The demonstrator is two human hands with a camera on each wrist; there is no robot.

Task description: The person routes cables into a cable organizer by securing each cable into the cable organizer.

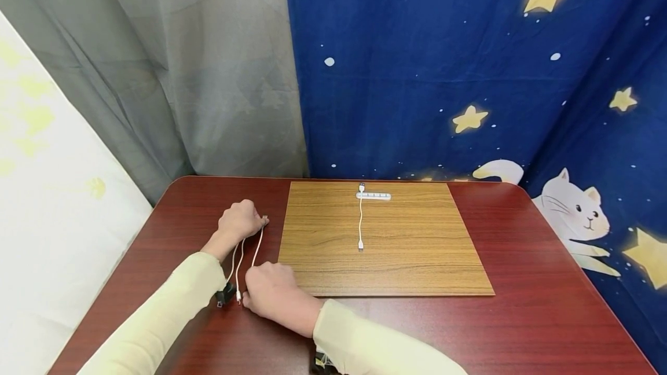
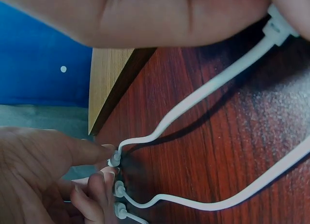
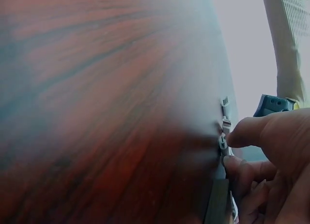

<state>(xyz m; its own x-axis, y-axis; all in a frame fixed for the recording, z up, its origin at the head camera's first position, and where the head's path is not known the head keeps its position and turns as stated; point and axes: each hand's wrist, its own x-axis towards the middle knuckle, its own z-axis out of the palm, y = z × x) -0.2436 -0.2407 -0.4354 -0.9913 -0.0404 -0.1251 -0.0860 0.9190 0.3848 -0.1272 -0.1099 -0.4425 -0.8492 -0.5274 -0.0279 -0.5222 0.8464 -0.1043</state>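
Note:
My left hand [image 1: 241, 220] is on the left part of the table and pinches the far end of a white charging cable [image 1: 257, 245]. In the left wrist view its fingers cover part of that cable's connector [image 2: 277, 29]. My right hand [image 1: 272, 291] pinches the same cable's near plug [image 2: 114, 159] between thumb and finger, low over the table. Two more white cables lie just left of it, one with its plug [image 1: 238, 296] beside my right fingertips. In the right wrist view several small plugs [image 3: 225, 107] line up by my thumb.
A wood-grain board [image 1: 417, 247] lies on the red-brown table [image 1: 521, 305], right of my hands. On it are a white cable organizer strip [image 1: 377, 196] and another white cable [image 1: 360, 221] running through its left end. Curtains [image 1: 391, 103] hang behind.

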